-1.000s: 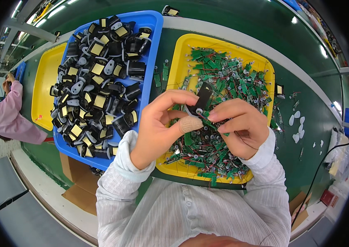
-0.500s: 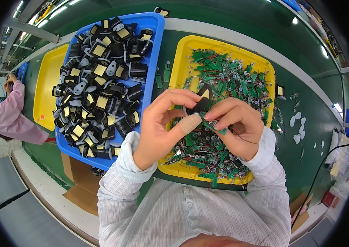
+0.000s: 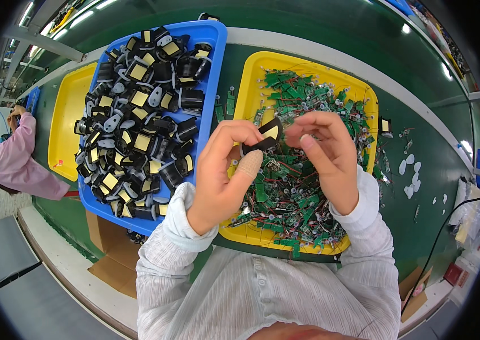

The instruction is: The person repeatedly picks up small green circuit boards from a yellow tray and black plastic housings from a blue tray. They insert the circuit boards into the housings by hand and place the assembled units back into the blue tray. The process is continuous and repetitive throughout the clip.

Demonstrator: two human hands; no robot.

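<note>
Over the yellow tray [image 3: 369, 153], my left hand [image 3: 223, 170] pinches a black plastic housing [image 3: 274, 127] with a cream pad on its face. A tan bandage wraps that thumb. Just to the right, my right hand [image 3: 333, 161] is raised with thumb and fingers apart, its fingertips close to the housing but holding nothing that I can see. Beneath both hands lies a heap of green circuit boards [image 3: 308, 204] with thin red and black wires. The inside of the housing is hidden from view.
A blue tray [image 3: 215, 73] heaped with black housings [image 3: 141, 144] stands on the left. Beyond it is another yellow tray [image 3: 61, 141], near a person in a pink sleeve [image 3: 22, 139]. White oval pieces [image 3: 410, 175] lie at the right, and a cardboard box [image 3: 112, 266] is below the bench.
My right hand has let go of the green board it held and opened, drawing slightly away from the housing. My left hand has turned the housing and shifted slightly left.
</note>
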